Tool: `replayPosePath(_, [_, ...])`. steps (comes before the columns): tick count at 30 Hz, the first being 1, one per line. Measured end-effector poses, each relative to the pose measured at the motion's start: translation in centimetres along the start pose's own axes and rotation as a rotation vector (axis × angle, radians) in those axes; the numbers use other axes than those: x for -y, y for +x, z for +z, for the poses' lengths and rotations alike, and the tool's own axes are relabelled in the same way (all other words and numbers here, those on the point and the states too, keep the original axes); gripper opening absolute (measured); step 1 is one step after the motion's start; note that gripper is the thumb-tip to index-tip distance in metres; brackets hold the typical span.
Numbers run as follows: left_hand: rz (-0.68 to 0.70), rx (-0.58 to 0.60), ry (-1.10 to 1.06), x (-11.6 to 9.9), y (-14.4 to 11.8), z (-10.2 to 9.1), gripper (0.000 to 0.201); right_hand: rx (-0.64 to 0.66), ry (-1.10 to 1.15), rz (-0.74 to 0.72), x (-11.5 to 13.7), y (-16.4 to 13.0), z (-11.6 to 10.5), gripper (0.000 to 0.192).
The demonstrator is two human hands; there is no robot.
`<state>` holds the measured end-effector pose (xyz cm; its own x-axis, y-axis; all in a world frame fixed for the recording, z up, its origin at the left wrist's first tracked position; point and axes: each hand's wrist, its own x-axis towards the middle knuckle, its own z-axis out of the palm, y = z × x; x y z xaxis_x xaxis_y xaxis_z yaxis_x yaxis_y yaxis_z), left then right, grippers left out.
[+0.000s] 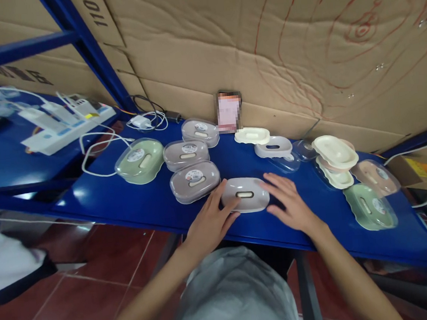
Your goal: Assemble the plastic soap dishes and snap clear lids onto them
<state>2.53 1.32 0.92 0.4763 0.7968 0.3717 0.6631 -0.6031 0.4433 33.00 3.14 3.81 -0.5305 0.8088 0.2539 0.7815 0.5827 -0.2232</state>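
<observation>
Half-open, fingers spread, the left hand (211, 221) and right hand (291, 204) are flanking a grey oval dish (248, 204) near the bench's (128, 207) front edge, neither visibly gripping; it is showing no lid, four lidded boxes (186, 185) leftward are looking finished, loose trays (335, 151) rightward are lying uncovered

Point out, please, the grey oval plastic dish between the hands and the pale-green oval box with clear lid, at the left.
Grey oval dish (250, 204): head view, upper surface, near its centre.
Pale-green oval box (138, 165): head view, on its clear top.
</observation>
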Motion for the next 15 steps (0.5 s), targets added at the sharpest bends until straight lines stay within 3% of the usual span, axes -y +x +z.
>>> replayPosePath(4, [-0.007, -0.006, -0.021, 0.1, 0.0, 0.0, 0.037, 0.015, 0.08, -0.063, 2.0, -0.5, 1.2, 0.055])
replayPosePath(12, [0.022, -0.033, -0.031, 0.3, 0.1, 0.3, 0.031, 0.049, -0.033, -0.079, 1.9, -0.6, 1.6, 0.051])
replayPosePath(15, [0.019, -0.054, -0.031, 0.3, 0.0, 0.3, 0.029, 0.05, -0.035, -0.048, 0.8, -0.7, 1.2, 0.056])
